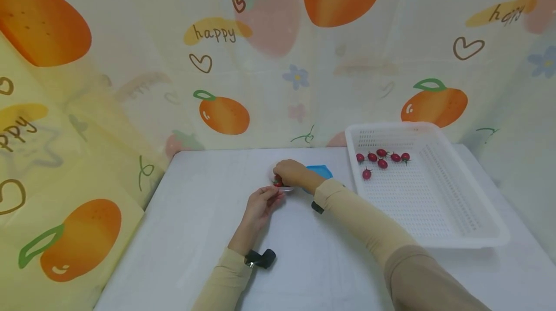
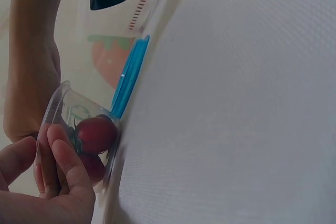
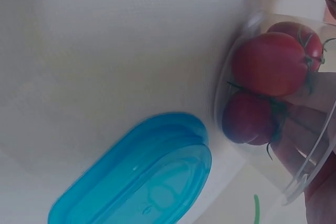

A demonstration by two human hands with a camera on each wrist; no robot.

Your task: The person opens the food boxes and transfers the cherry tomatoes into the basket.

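A small clear plastic container (image 3: 249,156) stands near the table's far edge with red cherry tomatoes (image 3: 268,64) in it, green stems attached. At its near rim my left hand (image 1: 260,207) pinches the clear plastic between thumb and fingers. From above, my right hand (image 1: 293,172) reaches into the container. Its fingers (image 3: 296,135) lie against the stem ends of the tomatoes, and I cannot tell whether they grip one. In the left wrist view, the left fingers (image 2: 71,166) overlap the wall in front of the tomatoes (image 2: 97,135).
A blue lid (image 3: 142,171) lies just right of the container, partly behind the right wrist in the head view. Farther right, a large white perforated basket (image 1: 434,204) holds several cherry tomatoes (image 1: 382,163) toward its far left corner. A fruit-print cloth (image 1: 278,108) hangs behind the white-covered table (image 1: 182,229).
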